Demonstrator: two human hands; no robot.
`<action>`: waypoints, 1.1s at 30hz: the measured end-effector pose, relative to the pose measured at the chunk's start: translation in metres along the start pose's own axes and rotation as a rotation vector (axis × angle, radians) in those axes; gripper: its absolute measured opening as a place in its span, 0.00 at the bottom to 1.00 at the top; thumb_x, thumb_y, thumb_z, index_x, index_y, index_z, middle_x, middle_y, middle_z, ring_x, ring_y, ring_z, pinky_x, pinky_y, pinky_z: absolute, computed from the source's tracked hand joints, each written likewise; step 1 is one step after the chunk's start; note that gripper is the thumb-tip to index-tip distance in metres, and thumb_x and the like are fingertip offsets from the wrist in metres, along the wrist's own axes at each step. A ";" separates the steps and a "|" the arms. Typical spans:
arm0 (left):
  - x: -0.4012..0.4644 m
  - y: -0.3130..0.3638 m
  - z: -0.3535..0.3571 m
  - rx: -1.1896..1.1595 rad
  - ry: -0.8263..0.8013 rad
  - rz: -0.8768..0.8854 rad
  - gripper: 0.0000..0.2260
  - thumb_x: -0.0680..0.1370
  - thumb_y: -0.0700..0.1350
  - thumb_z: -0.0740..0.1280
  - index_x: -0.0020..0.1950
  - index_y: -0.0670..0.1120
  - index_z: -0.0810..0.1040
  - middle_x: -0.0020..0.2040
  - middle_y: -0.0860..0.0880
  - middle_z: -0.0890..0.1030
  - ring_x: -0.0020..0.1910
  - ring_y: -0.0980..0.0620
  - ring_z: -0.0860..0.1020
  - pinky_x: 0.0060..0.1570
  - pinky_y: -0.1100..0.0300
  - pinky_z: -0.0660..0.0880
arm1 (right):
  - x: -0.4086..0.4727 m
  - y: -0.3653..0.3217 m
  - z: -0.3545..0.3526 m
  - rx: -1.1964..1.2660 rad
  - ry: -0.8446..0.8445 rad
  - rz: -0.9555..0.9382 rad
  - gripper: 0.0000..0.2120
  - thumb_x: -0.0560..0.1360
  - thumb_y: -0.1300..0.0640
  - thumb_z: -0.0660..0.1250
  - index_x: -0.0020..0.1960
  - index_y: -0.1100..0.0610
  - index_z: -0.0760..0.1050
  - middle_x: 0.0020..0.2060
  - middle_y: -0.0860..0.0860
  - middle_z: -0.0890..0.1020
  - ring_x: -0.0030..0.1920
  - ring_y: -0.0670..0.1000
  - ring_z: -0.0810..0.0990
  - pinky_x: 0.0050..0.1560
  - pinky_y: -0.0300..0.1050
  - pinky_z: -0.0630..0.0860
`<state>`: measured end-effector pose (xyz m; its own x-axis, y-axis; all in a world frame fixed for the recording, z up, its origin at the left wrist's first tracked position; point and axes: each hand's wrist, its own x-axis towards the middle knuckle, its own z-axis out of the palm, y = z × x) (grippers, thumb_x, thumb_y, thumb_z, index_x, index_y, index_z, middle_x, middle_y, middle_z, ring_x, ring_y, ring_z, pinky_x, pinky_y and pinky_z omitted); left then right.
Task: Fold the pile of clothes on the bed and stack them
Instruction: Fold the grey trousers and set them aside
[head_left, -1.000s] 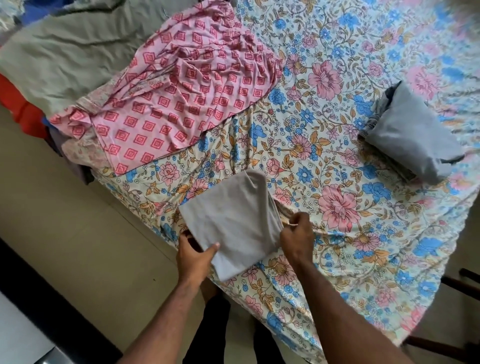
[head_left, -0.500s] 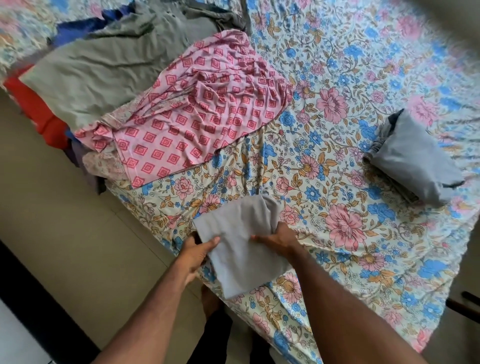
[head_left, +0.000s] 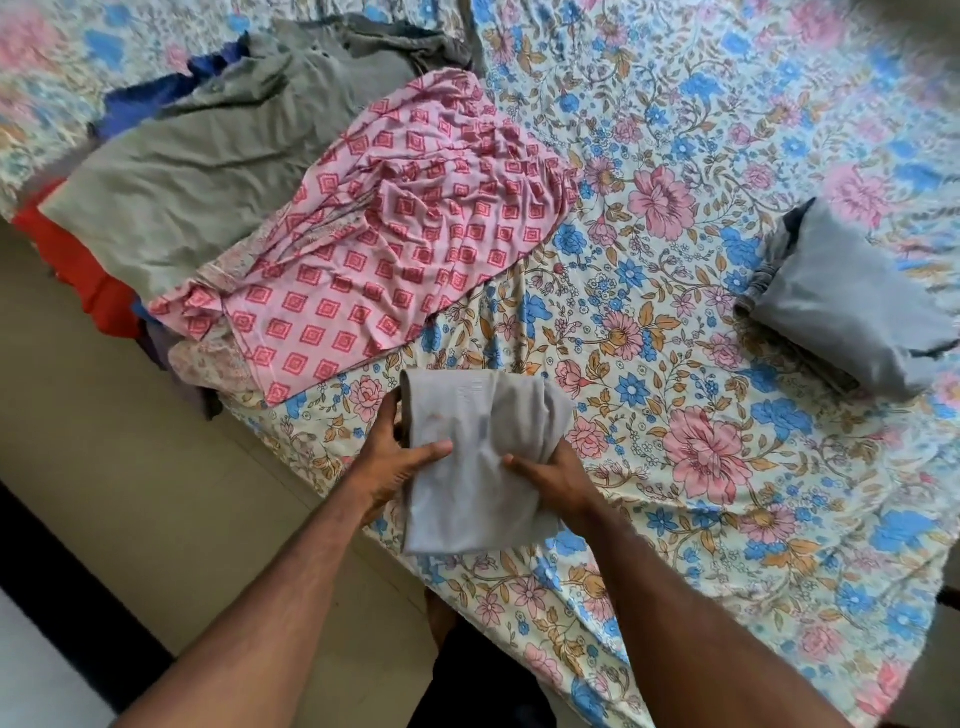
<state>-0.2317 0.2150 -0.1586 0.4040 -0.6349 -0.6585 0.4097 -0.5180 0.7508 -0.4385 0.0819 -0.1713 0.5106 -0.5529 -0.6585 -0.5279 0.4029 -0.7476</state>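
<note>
So the bed (head_left: 727, 519) takes up most of the view, covered in a floral sheet with pink and blue flowers. I'll place everything off the pink patterned cloth (head_left: 395, 249), since it sits spread out and rumpled about mid-bed.

Just left of the pink cloth, partly tucked under its edge, is a big olive-grey garment (head_left: 208, 171), lying fairly flat. Beyond that one, further from the pink cloth, a blue garment (head_left: 150, 98) pokes out, and at the bed's left edge there's a red one (head_left: 78, 265) hanging a bit over the side. That makes four loose pieces I can count in the pile, plus some pale and dark bits under the pink cloth's near corner that I can't tell apart.

Well to the right of the pink cloth sits one folded grey bundle (head_left: 852, 306), alone on the sheet.

Right in front of the pink cloth, at the near edge of the bed, is the small light grey garment (head_left: 467, 467), folded into a rough rectangle. Both hands are on it: the left hand (head_left: 395, 457) grips its left side with thumb on top and fingers hidden underneath, and the right hand (head_left: 550, 473) holds the right side, thumb over the fabric. Nothing sits between it and the bundle, just sheet.
</note>
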 end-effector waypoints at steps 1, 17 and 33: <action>0.007 0.009 0.007 0.004 0.000 0.016 0.45 0.65 0.39 0.81 0.76 0.58 0.62 0.64 0.48 0.78 0.61 0.46 0.78 0.58 0.41 0.79 | 0.003 -0.006 -0.008 0.017 0.014 -0.023 0.24 0.73 0.53 0.78 0.65 0.44 0.73 0.60 0.48 0.83 0.62 0.52 0.81 0.64 0.55 0.79; 0.165 0.153 0.211 0.124 -0.025 0.236 0.39 0.69 0.38 0.80 0.77 0.47 0.67 0.71 0.45 0.76 0.67 0.44 0.77 0.66 0.41 0.75 | 0.079 -0.103 -0.219 0.148 0.381 -0.203 0.33 0.70 0.62 0.79 0.72 0.50 0.70 0.63 0.48 0.81 0.64 0.49 0.80 0.63 0.45 0.78; 0.209 0.261 0.483 0.226 -0.507 0.356 0.31 0.72 0.41 0.78 0.71 0.49 0.68 0.63 0.43 0.79 0.60 0.43 0.81 0.58 0.40 0.80 | 0.044 -0.121 -0.460 0.297 1.019 -0.159 0.30 0.75 0.63 0.73 0.72 0.54 0.65 0.61 0.56 0.81 0.53 0.55 0.83 0.54 0.54 0.83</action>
<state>-0.4355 -0.3296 -0.0760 0.0255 -0.9524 -0.3037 0.1178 -0.2988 0.9470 -0.6641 -0.3270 -0.0701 -0.3204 -0.9074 -0.2720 -0.2494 0.3578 -0.8999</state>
